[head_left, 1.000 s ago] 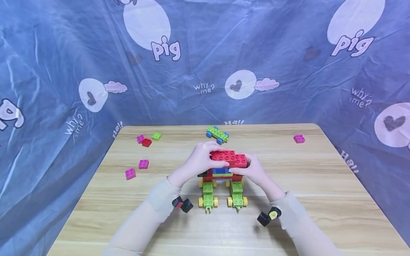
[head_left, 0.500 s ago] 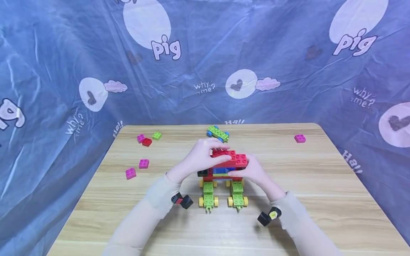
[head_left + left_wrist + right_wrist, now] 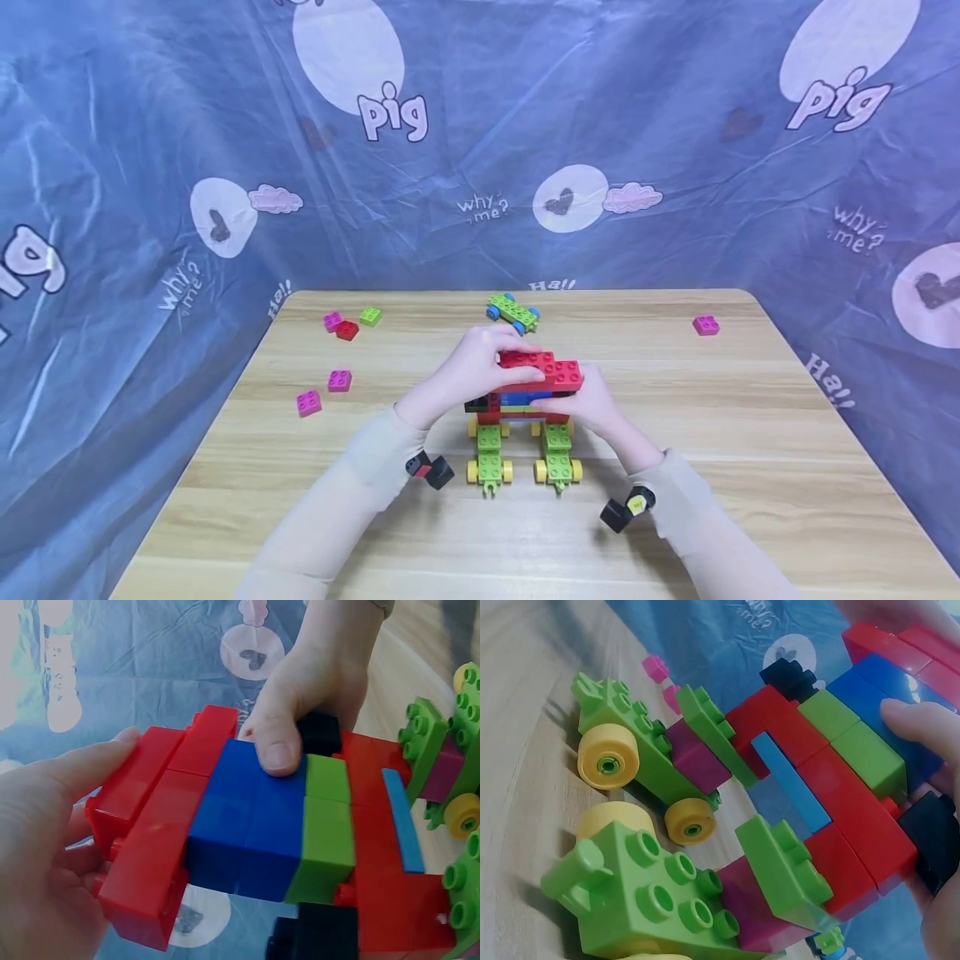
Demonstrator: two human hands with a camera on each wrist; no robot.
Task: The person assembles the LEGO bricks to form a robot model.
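A toy brick model stands in front of me on two green wheeled bases point(image 3: 490, 471) with yellow wheels. Red bricks point(image 3: 564, 375) form its stepped top. Below them, in the left wrist view, come blue bricks point(image 3: 247, 825), lime green bricks point(image 3: 326, 825) and a lower red layer point(image 3: 840, 810). My left hand point(image 3: 474, 365) grips the red top bricks from the left, thumb along the near face. From the right, my right hand point(image 3: 588, 404) holds the model's middle, its thumb on a blue brick. Black bricks point(image 3: 787, 679) jut out at both sides. The right fingers are partly hidden behind.
Behind the model lies a green wheeled base point(image 3: 513, 312) with blue wheels. Loose pink bricks point(image 3: 339, 381), a red brick point(image 3: 347, 331) and a lime brick point(image 3: 371, 316) lie on the left. Another pink brick point(image 3: 706, 325) sits far right. A blue printed cloth point(image 3: 480, 250) surrounds the table.
My left thumb has moved up and to the right across the near face of the red top bricks. The right hand stays on the model nearly unmoved. The head view has shifted slightly.
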